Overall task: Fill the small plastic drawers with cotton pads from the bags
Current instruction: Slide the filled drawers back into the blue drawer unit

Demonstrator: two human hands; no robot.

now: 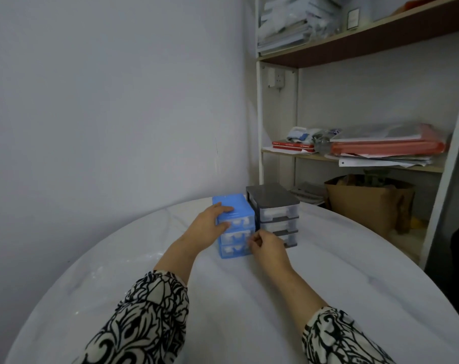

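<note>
A small blue drawer unit [236, 219] with three clear drawers stands at the far side of the round white table [223, 298]. Touching its right side is a grey drawer unit [275, 206], also with three clear drawers. My left hand [210, 224] grips the blue unit's top left corner, fingers on the lid and thumb on the front. My right hand [265, 245] is at the blue unit's lower right front corner, fingers curled against a drawer; what they pinch is hidden. White shapes show inside the blue drawers. No bags of cotton pads are clearly in view.
A white-framed shelf [354, 153] stands behind the table on the right, holding stacked papers and red folders [386, 147]. A brown paper bag [367, 203] sits under it on the floor. A plain wall runs along the left. Crumpled clear plastic [97, 271] lies at the table's left edge.
</note>
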